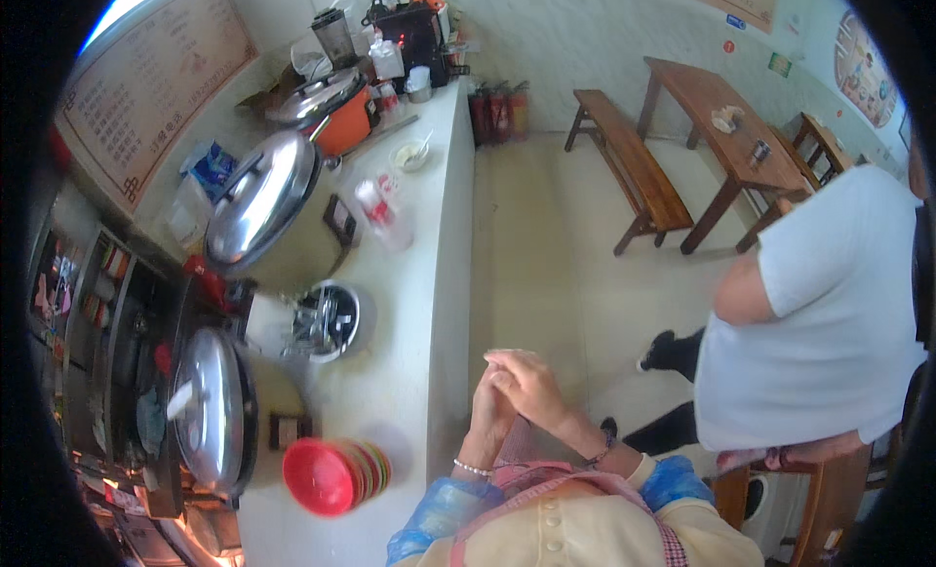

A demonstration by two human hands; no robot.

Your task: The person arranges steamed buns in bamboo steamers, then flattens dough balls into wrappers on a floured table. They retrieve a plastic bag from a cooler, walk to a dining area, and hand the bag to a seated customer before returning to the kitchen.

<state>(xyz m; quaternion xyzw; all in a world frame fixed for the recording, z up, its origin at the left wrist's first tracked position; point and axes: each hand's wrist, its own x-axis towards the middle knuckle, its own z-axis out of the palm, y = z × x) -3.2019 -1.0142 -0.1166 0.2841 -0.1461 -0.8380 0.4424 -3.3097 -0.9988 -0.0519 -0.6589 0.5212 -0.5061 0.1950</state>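
My left hand point(491, 405), with a white bead bracelet at the wrist, is up in front of my pink apron. Across it lies my right hand point(532, 388), a dark bracelet at its wrist. The two are clasped, and no object shows between them, though the palms are hidden. Left of them runs a white counter point(398, 399). On it are a stack of red, orange and green bowls point(322, 475) tipped on its side and a round container point(355, 326) of metal cutlery. A large cooker with a shiny steel lid point(212, 413) stands beside the bowls.
Farther along the counter are another steel-lidded cooker point(267, 201), an orange cooker point(344, 124), a small bowl with a spoon point(408, 156) and a blender point(335, 37). Fire extinguishers point(499, 113) stand at the counter's end. A person in white point(812, 311) stands right, near a wooden bench point(632, 161) and table point(731, 128).
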